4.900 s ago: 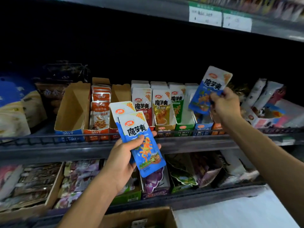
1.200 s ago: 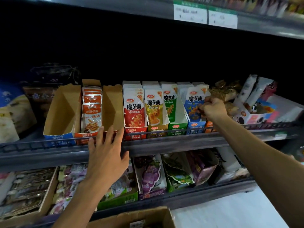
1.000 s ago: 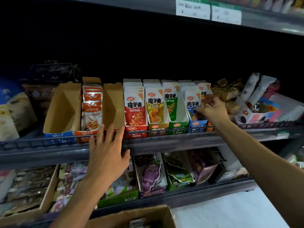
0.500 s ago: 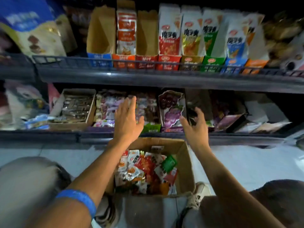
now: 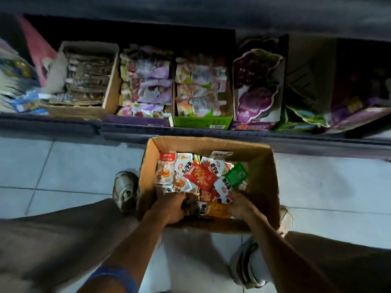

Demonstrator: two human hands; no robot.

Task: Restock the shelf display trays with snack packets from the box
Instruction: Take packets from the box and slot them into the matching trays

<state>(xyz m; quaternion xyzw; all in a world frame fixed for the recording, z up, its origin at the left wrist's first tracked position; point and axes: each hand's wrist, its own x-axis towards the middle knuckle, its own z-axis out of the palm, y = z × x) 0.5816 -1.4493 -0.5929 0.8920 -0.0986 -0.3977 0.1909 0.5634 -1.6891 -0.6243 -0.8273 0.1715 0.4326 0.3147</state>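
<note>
An open cardboard box [image 5: 211, 142] stands on the tiled floor between my feet, holding several mixed snack packets, among them a red packet [image 5: 200, 178] and a green packet [image 5: 237, 176]. Both hands are down inside its near end. My left hand [image 5: 169, 205] has its fingers curled shut around dark packets. My right hand [image 5: 241, 205] rests bent over an orange packet [image 5: 218, 210], its fingertips buried among the packets. The upper shelf's display trays are out of view.
The lowest shelf runs just behind the box, with a brown tray [image 5: 110, 89], a green-fronted tray [image 5: 201, 123] of pastel packets and a purple grape carton [image 5: 258, 87]. My shoe [image 5: 124, 187] touches the box's left side; my knees flank it.
My view dropped from the upper shelf to the floor box. Both hands left the shelf empty and went down into the packets in the box.
</note>
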